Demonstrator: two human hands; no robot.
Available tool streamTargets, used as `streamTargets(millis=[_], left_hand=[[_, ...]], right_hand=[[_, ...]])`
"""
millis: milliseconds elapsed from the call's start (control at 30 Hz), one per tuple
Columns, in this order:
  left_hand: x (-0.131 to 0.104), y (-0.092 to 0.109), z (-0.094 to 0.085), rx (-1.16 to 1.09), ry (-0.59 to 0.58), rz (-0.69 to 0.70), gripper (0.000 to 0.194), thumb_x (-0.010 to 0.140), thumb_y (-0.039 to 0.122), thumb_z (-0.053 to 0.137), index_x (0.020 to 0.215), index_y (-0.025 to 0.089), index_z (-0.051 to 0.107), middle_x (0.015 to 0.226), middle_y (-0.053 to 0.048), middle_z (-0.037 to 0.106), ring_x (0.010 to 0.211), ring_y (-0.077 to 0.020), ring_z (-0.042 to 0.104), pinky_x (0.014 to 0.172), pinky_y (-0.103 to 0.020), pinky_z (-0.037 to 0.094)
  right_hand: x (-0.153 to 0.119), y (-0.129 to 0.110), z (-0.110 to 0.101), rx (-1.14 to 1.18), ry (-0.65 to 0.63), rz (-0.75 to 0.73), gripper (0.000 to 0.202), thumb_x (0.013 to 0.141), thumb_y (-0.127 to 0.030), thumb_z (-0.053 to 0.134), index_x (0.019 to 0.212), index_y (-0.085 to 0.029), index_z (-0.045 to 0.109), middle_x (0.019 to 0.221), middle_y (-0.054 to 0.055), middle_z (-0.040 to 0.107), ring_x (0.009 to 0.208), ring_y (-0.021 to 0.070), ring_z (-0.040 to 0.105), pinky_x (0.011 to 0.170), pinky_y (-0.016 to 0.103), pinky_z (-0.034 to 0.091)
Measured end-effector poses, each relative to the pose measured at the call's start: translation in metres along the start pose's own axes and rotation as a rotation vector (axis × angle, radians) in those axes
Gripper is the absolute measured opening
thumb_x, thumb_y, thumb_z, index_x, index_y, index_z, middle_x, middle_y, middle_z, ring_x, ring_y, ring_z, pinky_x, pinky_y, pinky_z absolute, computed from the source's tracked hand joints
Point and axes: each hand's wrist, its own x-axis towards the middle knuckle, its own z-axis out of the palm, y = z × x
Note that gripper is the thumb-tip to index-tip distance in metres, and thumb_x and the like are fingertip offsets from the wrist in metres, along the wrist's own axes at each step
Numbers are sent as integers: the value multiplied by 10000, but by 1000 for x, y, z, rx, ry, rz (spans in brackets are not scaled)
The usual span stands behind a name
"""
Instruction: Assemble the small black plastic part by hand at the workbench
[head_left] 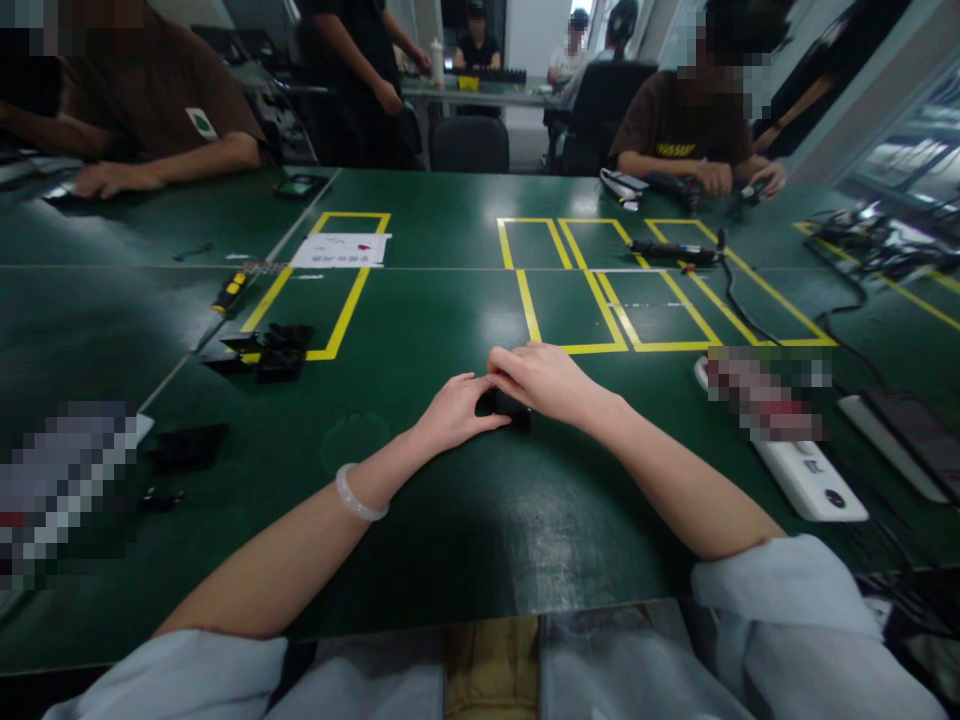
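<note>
At the middle of the green table, both my hands meet over a small black part, mostly covered by fingers. My left hand curves round its left side, thumb along the near edge and fingertips at the top. From the right, my right hand closes over the part's upper side, its fingers bent and pressed together near the left fingertips. What exactly the black part is cannot be made out. A pale bracelet rings my left wrist.
Black plastic pieces lie left, near a yellow-black screwdriver and a paper label. Yellow tape outlines mark the far side. A corded black tool rests there. At right are a white power bank and cables. Co-workers sit opposite.
</note>
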Motion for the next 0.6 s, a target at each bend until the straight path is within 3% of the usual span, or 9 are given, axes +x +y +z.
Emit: streamTargets(millis=[600], left_hand=[[0, 1, -2, -7, -37, 21, 301, 841, 384, 770, 1057, 188, 697, 1186, -91, 735, 1175, -299, 655, 1123, -498, 446]], right_hand=[[-7, 2, 8, 139, -3, -4, 258, 1060, -355, 406, 1034, -188, 601, 852, 49, 714, 737, 178, 612, 680, 275, 303]])
